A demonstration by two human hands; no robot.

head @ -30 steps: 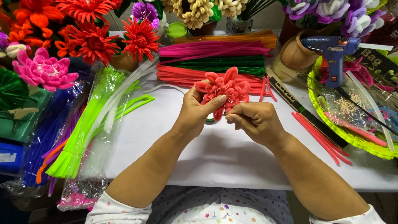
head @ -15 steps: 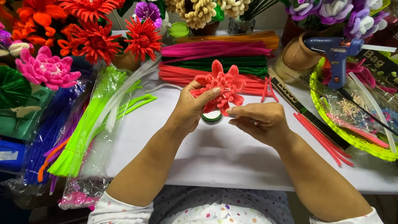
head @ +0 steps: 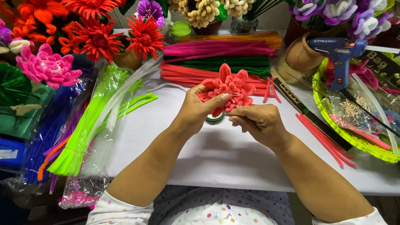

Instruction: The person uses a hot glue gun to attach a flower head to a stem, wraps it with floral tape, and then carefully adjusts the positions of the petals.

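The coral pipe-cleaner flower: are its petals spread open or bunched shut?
Spread open. The coral flower fans its looped petals outward around a paler centre, held between the left hand and right hand.

2 hands: left hand [head: 196,110] and right hand [head: 258,121]. 1 coral pipe-cleaner flower [head: 229,88] between them. 1 blue glue gun [head: 339,54]. 1 pink lotus flower [head: 48,66]. 1 yellow-green basket [head: 321,102]. 1 green tape roll [head: 215,118]. 1 brown pot [head: 301,55].
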